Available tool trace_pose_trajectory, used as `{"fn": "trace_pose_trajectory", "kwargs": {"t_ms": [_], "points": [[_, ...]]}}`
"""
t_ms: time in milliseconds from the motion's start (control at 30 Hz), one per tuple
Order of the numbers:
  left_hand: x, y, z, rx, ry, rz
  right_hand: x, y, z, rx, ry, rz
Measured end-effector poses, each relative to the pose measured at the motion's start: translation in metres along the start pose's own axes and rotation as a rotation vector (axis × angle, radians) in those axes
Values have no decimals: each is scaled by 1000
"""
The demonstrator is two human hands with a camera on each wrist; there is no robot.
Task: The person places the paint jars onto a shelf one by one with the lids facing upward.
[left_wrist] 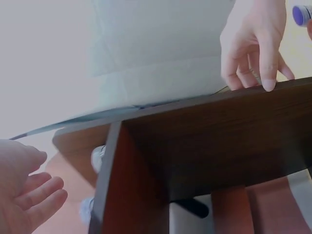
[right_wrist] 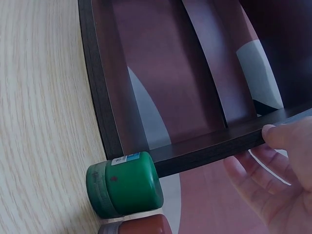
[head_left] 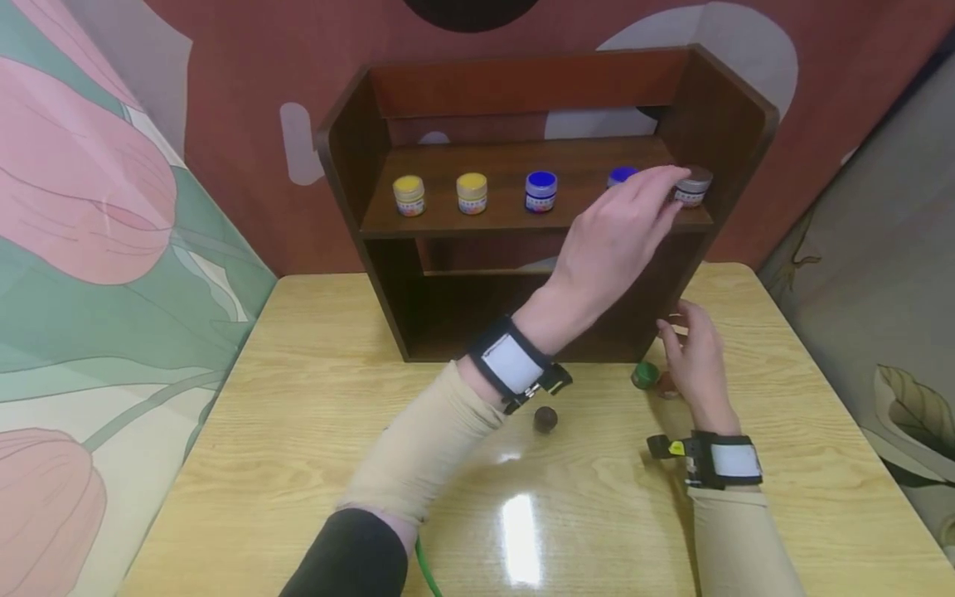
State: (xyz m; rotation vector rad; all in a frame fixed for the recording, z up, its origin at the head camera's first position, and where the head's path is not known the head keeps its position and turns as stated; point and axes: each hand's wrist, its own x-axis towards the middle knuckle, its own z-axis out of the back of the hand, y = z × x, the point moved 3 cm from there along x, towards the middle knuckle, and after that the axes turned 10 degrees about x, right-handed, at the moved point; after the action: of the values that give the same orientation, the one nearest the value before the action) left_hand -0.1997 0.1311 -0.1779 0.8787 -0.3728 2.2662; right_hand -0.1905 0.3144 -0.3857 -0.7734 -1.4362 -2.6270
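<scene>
My left hand (head_left: 615,220) reaches to the right end of the upper shelf, beside a paint jar with a dark lid (head_left: 694,189). In the left wrist view the left hand's fingers (left_wrist: 46,197) are loosely bent, with nothing between them. Low on the right, my right hand (head_left: 697,356) is at the side panel of a dark wooden shelf unit (head_left: 515,228). Its thumb touches the panel's front edge in the right wrist view, and its relaxed fingers (right_wrist: 248,180) lie outside the panel. Near it on the table are a green jar (right_wrist: 134,185) and a reddish-brown jar (right_wrist: 146,225).
Along the upper shelf stand two yellow jars (head_left: 472,193) and two blue jars (head_left: 540,192), one partly hidden by the left hand. A small dark round object (head_left: 545,419) lies on the wooden table (head_left: 298,431). Patterned cloth (head_left: 82,249) hangs around the table.
</scene>
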Motion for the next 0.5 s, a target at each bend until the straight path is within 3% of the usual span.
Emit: {"fn": "trace_pose_trajectory", "kwargs": {"t_ms": [233, 500], "points": [[-32, 27, 22, -44, -136, 39, 0, -2, 1, -5, 2, -12], [-76, 69, 28, -31, -223, 127, 0, -1, 2, -15, -5, -20]]}}
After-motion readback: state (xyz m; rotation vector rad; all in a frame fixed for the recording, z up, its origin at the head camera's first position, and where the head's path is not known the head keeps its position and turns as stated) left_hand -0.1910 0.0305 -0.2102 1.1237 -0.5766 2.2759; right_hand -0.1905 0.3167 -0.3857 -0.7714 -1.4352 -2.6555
